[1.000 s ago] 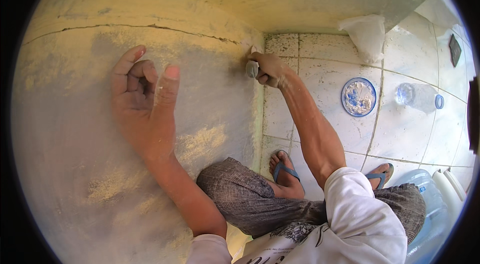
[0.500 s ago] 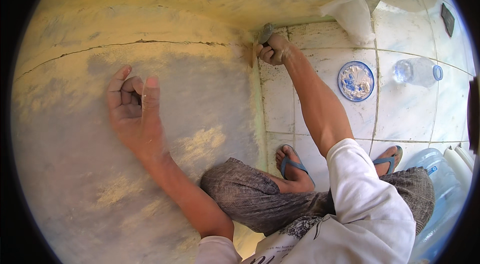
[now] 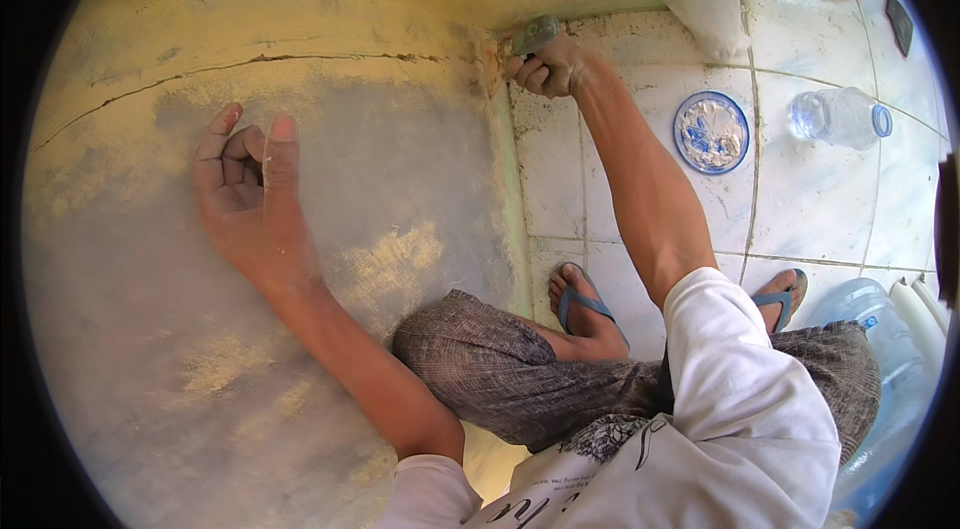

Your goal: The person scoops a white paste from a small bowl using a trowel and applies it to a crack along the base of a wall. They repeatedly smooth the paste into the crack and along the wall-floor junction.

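My right hand (image 3: 548,67) is closed round a hand tool with a rounded grey-green handle (image 3: 536,34). It works low in the corner, where the yellow wall meets the tiled floor; the tool's working end is hidden by the fingers. My left hand (image 3: 250,164) is raised in front of the grey-patched wall (image 3: 380,169), palm up, with loosely curled fingers and the thumb apart. Nothing is in it, and grey dust coats its fingertips. Above both hands a long crack (image 3: 260,59) runs across the wall towards the corner.
On the white tiles stands a round blue lid (image 3: 712,133) holding whitish paste. Beside it lies a clear plastic bottle (image 3: 842,118). A white plastic bag (image 3: 698,4) rests by the wall's end, and a dark flat object (image 3: 899,24) lies farther right. A large bluish bottle (image 3: 890,359) is near my knee.
My right hand has turned a little, so more of the tool's handle shows near the corner. The whole view has shifted slightly; my left hand stays raised in the same pose.
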The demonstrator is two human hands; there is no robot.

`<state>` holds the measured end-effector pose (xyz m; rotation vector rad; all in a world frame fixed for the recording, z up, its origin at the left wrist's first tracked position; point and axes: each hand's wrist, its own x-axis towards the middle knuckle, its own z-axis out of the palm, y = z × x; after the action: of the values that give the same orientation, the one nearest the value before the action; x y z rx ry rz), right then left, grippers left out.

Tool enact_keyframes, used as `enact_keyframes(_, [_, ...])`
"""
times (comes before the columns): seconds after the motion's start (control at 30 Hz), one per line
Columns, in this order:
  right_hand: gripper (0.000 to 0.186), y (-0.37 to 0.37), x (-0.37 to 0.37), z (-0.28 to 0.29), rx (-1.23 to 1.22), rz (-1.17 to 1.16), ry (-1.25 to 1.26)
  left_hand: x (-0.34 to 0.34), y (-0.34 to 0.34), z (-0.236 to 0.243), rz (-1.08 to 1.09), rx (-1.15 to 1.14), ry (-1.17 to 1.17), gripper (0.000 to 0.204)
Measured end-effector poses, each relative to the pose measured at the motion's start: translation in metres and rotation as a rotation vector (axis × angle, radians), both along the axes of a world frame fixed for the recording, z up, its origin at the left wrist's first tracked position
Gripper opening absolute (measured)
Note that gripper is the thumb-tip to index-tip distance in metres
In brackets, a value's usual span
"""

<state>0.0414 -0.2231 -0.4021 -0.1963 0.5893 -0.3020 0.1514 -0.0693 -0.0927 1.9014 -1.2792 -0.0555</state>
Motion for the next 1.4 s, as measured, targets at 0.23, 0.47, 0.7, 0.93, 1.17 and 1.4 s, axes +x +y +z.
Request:
enact_keyframes(0.23, [0.037,0.017,0.02,-0.022,-0.044,-0.04,0.106,0.003,-0.001,-0.002,-0.016,-0.007,0.008,0.048])
enact_keyframes(0.47, [0.032,0.079,0.015,0.034,-0.25,0.139,0.236,0.001,0.004,0.006,-0.008,0.017,-0.011,0.049])
enact_keyframes(0.7, [0.031,0.035,0.004,-0.049,0.27,-0.113,-0.19,0.0,0.008,0.002,-0.117,0.028,-0.006,0.048])
enact_keyframes(0.93, [0.034,0.0,0.028,-0.01,0.159,0.03,0.039,0.005,0.008,0.008,-0.144,-0.047,0.05,0.051])
enact_keyframes(1.17, [0.027,0.005,0.032,0.022,-0.084,-0.009,-0.026,0.008,0.008,0.004,-0.193,-0.076,0.018,0.051])
enact_keyframes(1.4, [0.056,0.095,0.037,0.07,-0.857,-0.236,0.287,0.006,0.012,0.01,-0.117,-0.102,-0.059,0.053])
